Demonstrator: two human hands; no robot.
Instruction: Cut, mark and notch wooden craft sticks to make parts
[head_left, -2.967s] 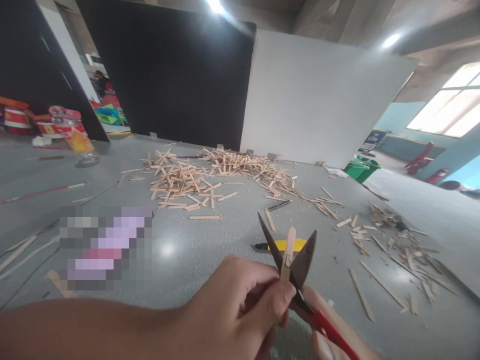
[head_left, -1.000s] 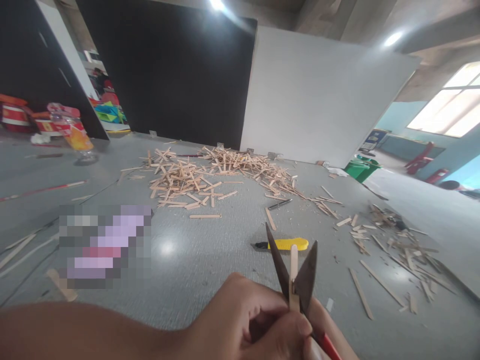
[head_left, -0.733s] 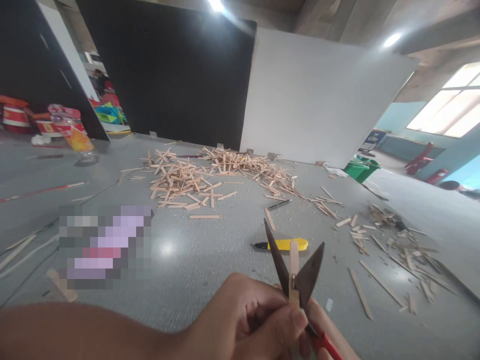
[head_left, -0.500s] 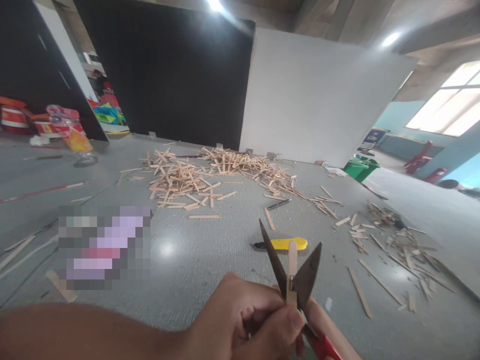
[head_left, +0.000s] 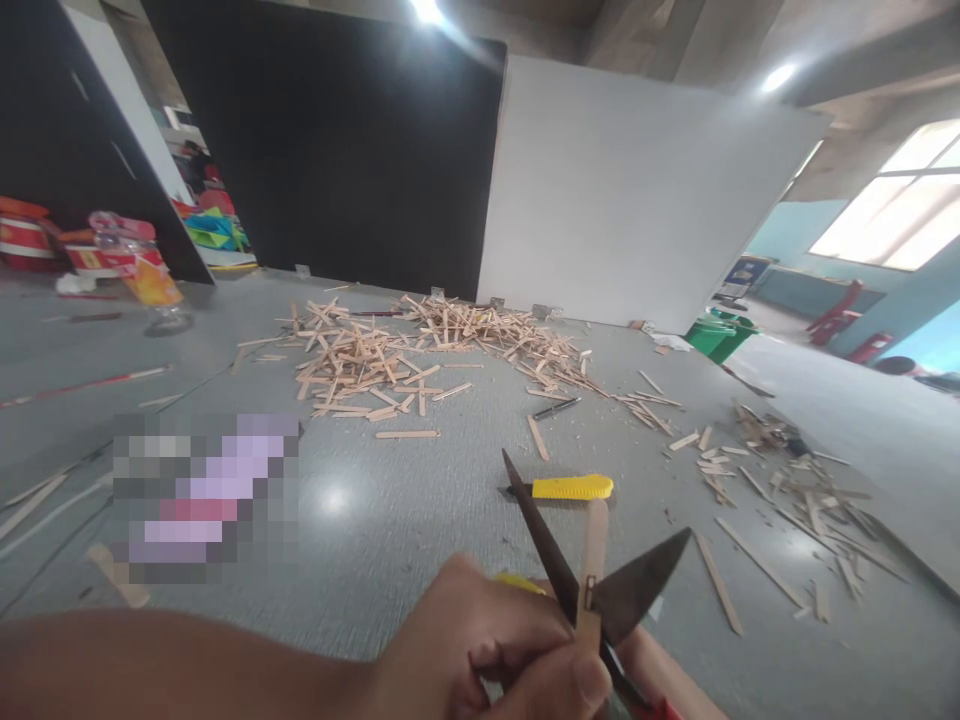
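My left hand [head_left: 510, 645] is closed, pinching the lower end of a wooden craft stick [head_left: 596, 540] that points upward and has a small dark mark cut or drawn across it. My right hand [head_left: 667, 670], partly hidden at the bottom edge, grips red-handled scissors [head_left: 645, 588]. Their dark blades are spread wide, one on each side of the stick near the mark. Just beyond the stick's tip lies a yellow utility knife [head_left: 574, 487]. Behind my left knuckles a bit of another yellow object [head_left: 520, 582] peeks out, mostly covered.
A large heap of craft sticks [head_left: 360, 355] spreads across the grey table [head_left: 420, 500]. Cut pieces and scraps [head_left: 825, 500] lie to the right. A pen [head_left: 556, 408] sits in the middle, a bottle [head_left: 146, 275] at left. Black [head_left: 337, 150] and white panels [head_left: 600, 190] stand behind.
The scissor blades have spread farther apart, the right one swinging outward. Both hands and the stick have shifted slightly down, and the yellow object behind my left hand has come into view.
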